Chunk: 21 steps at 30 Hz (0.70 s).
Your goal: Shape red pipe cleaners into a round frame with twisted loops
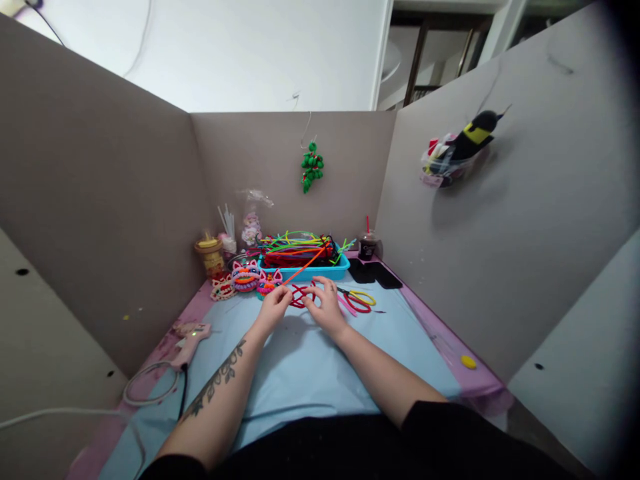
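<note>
In the head view my left hand [275, 307] is closed in a pinch, with the lower end of an orange pipe cleaner [306, 267] at its fingertips. That stem slants up to the right, toward the tray. Between my hands is a red piece of looped pipe cleaners [297, 298]. My right hand [326, 305] curls its fingers around the right side of this red piece. Just right of it lie scissors with yellow and red handles [361, 300] and a pink pipe cleaner [346, 306].
Behind my hands stands a blue tray [305, 272] of colourful pipe cleaners. Several pipe-cleaner animal faces [245, 276] sit left. A pink glue gun [193, 339] with its cable lies left. Black flat objects [383, 274] and a drink cup [367, 248] are right; partitions [290, 167] surround the table.
</note>
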Available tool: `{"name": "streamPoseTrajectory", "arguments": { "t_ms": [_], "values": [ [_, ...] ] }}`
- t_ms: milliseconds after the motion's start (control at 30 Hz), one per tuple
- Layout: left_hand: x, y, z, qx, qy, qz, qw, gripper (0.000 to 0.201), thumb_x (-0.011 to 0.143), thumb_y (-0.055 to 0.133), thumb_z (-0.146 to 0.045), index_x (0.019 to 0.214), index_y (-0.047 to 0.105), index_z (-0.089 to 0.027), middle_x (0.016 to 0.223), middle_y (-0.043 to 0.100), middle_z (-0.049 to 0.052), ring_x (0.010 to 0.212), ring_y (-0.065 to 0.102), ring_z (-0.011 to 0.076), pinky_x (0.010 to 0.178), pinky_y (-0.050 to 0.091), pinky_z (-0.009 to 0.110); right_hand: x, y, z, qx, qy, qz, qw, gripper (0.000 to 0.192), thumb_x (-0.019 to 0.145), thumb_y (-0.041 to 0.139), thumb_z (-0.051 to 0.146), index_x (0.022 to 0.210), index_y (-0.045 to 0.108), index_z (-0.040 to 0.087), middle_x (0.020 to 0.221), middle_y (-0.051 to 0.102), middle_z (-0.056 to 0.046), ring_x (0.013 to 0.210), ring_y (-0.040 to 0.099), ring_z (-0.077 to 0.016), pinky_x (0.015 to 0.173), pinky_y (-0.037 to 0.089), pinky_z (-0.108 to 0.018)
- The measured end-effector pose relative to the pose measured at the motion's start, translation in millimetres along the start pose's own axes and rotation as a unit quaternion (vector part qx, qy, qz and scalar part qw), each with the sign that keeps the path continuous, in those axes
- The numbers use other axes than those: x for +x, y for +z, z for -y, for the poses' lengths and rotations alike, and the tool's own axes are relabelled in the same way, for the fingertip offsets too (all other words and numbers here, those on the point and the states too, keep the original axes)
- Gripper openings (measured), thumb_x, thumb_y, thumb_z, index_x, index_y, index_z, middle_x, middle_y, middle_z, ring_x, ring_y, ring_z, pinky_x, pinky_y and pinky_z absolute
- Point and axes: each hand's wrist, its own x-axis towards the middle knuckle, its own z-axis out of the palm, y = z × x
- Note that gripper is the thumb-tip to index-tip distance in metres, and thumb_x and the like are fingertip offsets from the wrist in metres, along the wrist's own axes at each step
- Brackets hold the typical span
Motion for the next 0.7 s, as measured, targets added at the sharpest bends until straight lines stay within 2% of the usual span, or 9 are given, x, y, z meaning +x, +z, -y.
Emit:
{"name": "streamPoseTrajectory", "arguments": {
  "t_ms": [133, 267, 433, 500, 600, 700],
  "values": [
    [-3, 5.1, 2, -0.007, 0.008, 0.041, 0.999, 0.020, 0.075, 0.055, -0.035, 0.072, 0.053, -0.015, 0.063, 0.050, -0.002, 0.057, 0.044, 0.0090, 0.056, 0.034, 0.020, -1, 5, -3, -0.018, 0.007, 0.003, 1.000, 0.010, 0.076, 0.056, 0.024, 0.070, 0.063, 0.020, 0.113, 0.048, -0.008, 0.111, 0.039, -0.0240, 0.097, 0.031, -0.043],
    [-3, 8.7, 5, -0.019, -0.010, 0.063, 0.998, 0.021, 0.075, 0.057, -0.035, 0.077, 0.055, -0.015, 0.069, 0.057, 0.000, 0.062, 0.050, 0.0105, 0.059, 0.038, 0.021, -2, 5, -3, -0.031, -0.021, 0.010, 0.999, 0.011, 0.075, 0.055, 0.019, 0.066, 0.061, 0.020, 0.112, 0.048, -0.008, 0.111, 0.039, -0.0233, 0.096, 0.032, -0.042],
    [-5, 10.2, 3, 0.043, -0.041, 0.012, 0.998, 0.027, 0.071, 0.060, -0.040, 0.066, 0.060, -0.013, 0.059, 0.059, 0.002, 0.055, 0.051, 0.0111, 0.053, 0.038, 0.021, -4, 5, 1, -0.067, -0.062, 0.030, 0.995, 0.010, 0.072, 0.054, 0.014, 0.066, 0.060, 0.020, 0.115, 0.048, -0.008, 0.113, 0.036, -0.0249, 0.097, 0.031, -0.044],
    [-7, 11.0, 1, 0.047, -0.050, 0.015, 0.998, 0.027, 0.067, 0.064, -0.039, 0.066, 0.061, -0.013, 0.058, 0.060, 0.002, 0.053, 0.052, 0.0118, 0.052, 0.039, 0.021, -5, 6, 2, -0.077, -0.069, 0.039, 0.994, 0.009, 0.071, 0.055, 0.014, 0.064, 0.059, 0.019, 0.114, 0.048, -0.008, 0.113, 0.035, -0.0257, 0.097, 0.031, -0.045],
    [-10, 12.6, -2, 0.030, -0.053, 0.024, 0.998, 0.030, 0.064, 0.067, -0.036, 0.082, 0.062, -0.013, 0.056, 0.061, 0.001, 0.052, 0.055, 0.0129, 0.050, 0.040, 0.021, -6, 7, 1, -0.082, -0.075, 0.050, 0.993, 0.008, 0.069, 0.057, 0.015, 0.062, 0.058, 0.019, 0.112, 0.050, -0.008, 0.114, 0.034, -0.0264, 0.097, 0.031, -0.045],
    [-11, 13.0, -3, 0.022, -0.030, 0.001, 0.999, 0.050, 0.066, 0.066, -0.032, 0.111, 0.050, -0.015, 0.058, 0.060, -0.002, 0.050, 0.055, 0.0120, 0.049, 0.040, 0.020, -6, 7, 1, -0.082, -0.080, 0.049, 0.992, 0.010, 0.069, 0.056, 0.014, 0.060, 0.057, 0.019, 0.111, 0.051, -0.008, 0.113, 0.035, -0.0260, 0.097, 0.030, -0.045]
  ]
}}
